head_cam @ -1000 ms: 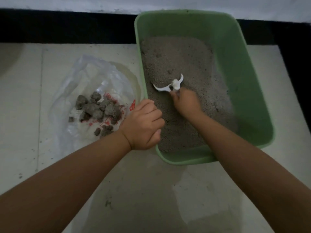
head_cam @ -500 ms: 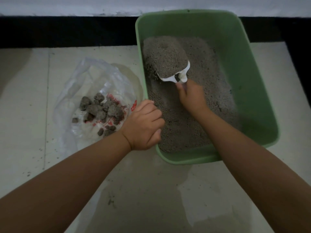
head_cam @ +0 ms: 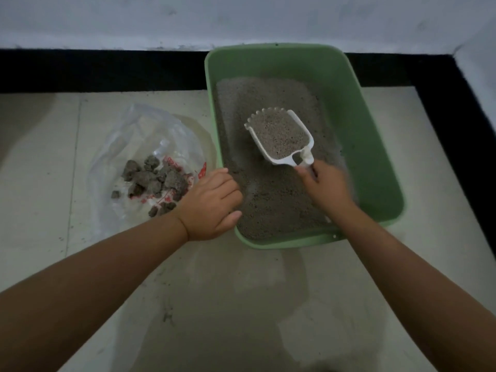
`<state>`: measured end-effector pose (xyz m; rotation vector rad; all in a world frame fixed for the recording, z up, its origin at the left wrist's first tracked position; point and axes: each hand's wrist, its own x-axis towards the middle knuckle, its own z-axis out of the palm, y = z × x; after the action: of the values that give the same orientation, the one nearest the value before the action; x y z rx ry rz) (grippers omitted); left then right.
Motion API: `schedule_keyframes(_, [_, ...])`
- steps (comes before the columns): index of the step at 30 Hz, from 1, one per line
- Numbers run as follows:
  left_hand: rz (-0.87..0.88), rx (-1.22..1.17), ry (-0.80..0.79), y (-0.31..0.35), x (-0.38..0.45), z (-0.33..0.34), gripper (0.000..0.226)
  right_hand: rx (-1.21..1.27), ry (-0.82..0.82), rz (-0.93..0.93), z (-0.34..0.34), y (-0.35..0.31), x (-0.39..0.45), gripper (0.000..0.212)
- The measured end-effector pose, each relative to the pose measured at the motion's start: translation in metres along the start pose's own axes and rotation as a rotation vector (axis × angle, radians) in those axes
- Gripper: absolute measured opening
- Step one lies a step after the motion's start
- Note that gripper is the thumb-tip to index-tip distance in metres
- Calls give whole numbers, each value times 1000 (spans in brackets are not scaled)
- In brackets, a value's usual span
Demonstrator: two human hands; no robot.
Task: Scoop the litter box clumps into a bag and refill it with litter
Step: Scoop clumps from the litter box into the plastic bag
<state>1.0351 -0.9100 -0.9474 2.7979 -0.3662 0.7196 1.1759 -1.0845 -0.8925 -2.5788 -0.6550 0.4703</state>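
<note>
Head view: the right hand (head_cam: 326, 187) grips the handle of a white plastic litter scoop (head_cam: 281, 136), whose slotted pan reaches up and to the left from the fingers, heaped with loose grey litter and held above the litter bed. Under it lies the grey granular litter (head_cam: 268, 205) that fills the bottom of the green rectangular plastic litter box (head_cam: 375, 157). The left hand (head_cam: 212, 204) has its fingers curled over the box's left rim near the front corner, grasping the edge. Just beside that hand, left of the box, a clear plastic bag (head_cam: 134, 146) with red print lies open on the pale tiled floor (head_cam: 214, 304), holding a pile of dark grey clumps (head_cam: 155, 178). A black skirting band (head_cam: 94, 71) runs along the white wall behind.
</note>
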Motion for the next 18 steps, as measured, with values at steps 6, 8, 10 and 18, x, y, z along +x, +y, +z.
schedule_keyframes(6, [26,0,-41,1,4,-4,22,16,53,-26,-14,4,-21,35])
schedule_keyframes(8, [34,6,-46,1,4,-3,20,70,86,14,-16,4,-23,31])
schedule_keyframes(10, [21,9,-61,3,4,-6,23,26,77,-14,-19,1,-24,23])
schedule_keyframes(18, [-10,60,-73,8,6,-12,31,-43,66,-92,-21,-1,-23,22])
